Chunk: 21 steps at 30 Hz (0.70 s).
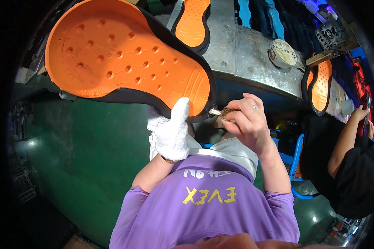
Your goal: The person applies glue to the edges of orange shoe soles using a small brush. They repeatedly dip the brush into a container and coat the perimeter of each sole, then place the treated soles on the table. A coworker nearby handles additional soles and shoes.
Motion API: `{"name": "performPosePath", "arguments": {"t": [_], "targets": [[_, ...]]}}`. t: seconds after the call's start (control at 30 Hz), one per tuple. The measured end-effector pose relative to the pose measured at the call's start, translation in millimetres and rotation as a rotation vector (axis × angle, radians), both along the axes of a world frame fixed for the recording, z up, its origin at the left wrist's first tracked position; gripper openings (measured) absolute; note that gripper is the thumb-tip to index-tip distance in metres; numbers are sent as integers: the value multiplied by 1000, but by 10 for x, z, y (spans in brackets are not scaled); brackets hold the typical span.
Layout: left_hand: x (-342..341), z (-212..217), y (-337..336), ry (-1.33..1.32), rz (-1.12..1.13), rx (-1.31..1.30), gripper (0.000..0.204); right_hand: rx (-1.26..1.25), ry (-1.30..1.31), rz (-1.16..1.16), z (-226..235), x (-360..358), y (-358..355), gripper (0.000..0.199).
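A large orange shoe sole point(129, 66) with a black rim and rows of round dimples fills the upper left, close to the camera. My left hand point(174, 128), in a white glove, grips its narrower end, thumb on the orange face; the fingers behind are hidden. My right hand point(247, 120) is bare and wears a ring. Between thumb and fingers it pinches a small tool with a pale tip point(215, 111); its exact kind is not clear. That tip points at the black rim and is at or very near it.
Ahead is a metal-topped bench point(253, 54) holding another orange sole point(193, 23) and a round pot point(282, 54) of pale material. More orange soles point(321, 85) stand at the right. A co-worker in black point(345, 166) sits there by a blue-framed chair point(297, 166).
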<state>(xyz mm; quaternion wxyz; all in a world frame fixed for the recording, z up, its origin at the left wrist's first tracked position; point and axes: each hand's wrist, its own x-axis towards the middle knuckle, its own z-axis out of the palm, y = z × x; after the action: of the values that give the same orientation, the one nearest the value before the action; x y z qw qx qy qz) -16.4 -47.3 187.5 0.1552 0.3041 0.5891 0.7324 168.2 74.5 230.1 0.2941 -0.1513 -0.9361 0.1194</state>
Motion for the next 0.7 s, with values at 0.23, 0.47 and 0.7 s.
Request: {"name": "performPosePath", "arguments": {"t": [0.23, 0.47, 0.7], "targets": [[140, 360, 62, -474, 8, -10, 44, -127, -24, 38, -67, 118, -94, 22], [43, 91, -72, 79, -17, -93, 38, -45, 60, -70, -64, 61, -81, 15], [24, 152, -113, 201, -80, -159, 41, 88, 127, -194, -107, 89, 44, 17]]}}
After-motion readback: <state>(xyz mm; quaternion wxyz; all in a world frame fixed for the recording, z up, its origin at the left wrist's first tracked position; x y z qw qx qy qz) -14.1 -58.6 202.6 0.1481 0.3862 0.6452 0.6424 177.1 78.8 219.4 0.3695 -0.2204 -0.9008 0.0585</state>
